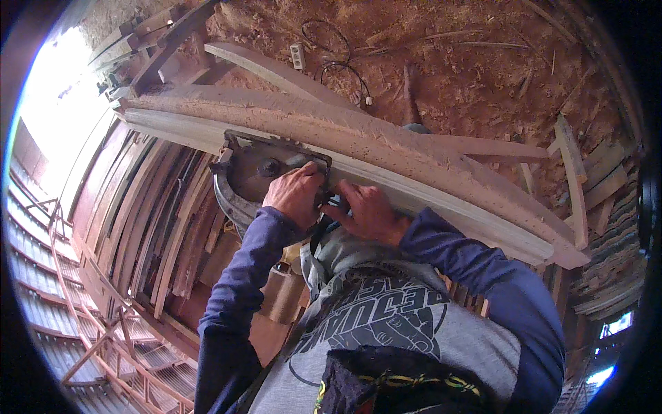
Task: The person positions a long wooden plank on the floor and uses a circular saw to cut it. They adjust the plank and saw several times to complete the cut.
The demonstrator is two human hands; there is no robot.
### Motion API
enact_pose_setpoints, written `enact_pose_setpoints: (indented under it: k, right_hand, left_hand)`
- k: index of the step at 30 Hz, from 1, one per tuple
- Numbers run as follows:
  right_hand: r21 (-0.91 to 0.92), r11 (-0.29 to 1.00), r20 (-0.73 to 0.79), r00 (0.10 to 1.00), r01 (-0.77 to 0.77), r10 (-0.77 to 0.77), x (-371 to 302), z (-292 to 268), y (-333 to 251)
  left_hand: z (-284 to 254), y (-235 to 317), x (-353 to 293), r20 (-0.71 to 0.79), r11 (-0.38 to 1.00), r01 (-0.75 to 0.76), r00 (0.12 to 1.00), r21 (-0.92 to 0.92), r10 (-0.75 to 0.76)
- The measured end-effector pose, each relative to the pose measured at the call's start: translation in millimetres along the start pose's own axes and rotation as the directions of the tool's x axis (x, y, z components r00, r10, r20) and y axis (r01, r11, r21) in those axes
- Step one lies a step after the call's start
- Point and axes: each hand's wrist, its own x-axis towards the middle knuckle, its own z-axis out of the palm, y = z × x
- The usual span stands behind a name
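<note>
A dark circular saw [252,169] with a grey, rounded blade guard lies tilted on its side against a long pale board [427,196], close in front of my body. My left hand [296,193] is closed over the saw's right part, its fingers bent at the edge of the base plate. Just right of it, my right hand [372,210] has thumb and forefinger drawn together on a small dark part at the saw's right end. What exactly these fingers grip is hidden. Both forearms wear blue sleeves.
Behind the pale board runs a thick rough beam [296,114], propped on wooden legs [572,183]. A white power strip [297,56] and a black cable [338,63] lie on the sawdust-covered ground [455,76]. Stacked planks [148,196] fill the left.
</note>
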Motion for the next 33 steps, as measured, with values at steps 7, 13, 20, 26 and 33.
enact_pose_setpoints:
  k: [7,13,20,26,33]
  right_hand:
    - [0.513,0.774,0.32,0.919,-0.371,0.229,-1.0,22.0,13.6]
    - [0.484,0.762,0.231,0.902,-0.431,0.363,-3.4,19.0,5.0]
    - [0.038,0.994,-0.035,0.994,0.103,-0.101,-2.4,15.9,10.2]
    - [0.561,0.652,0.36,0.86,-0.51,0.362,-2.5,28.2,9.5]
    - [0.052,0.995,-0.141,0.987,0.088,-0.08,-7.3,19.2,2.8]
  left_hand:
    - [0.9,-1.2,0.7,0.03,1.0,0.007,1.0,0.009,-0.007]
    - [1.8,-3.8,0.6,0.033,0.999,-0.009,0.999,0.031,0.008]
    - [-2.5,-8.6,-2.2,0.02,0.997,-0.047,0.999,-0.062,0.048]
    - [9.1,-19.9,1.2,-0.017,0.995,-0.094,0.996,-0.044,0.093]
    - [22.1,-34.1,16.2,0.101,0.998,-0.043,0.994,-0.037,0.047]
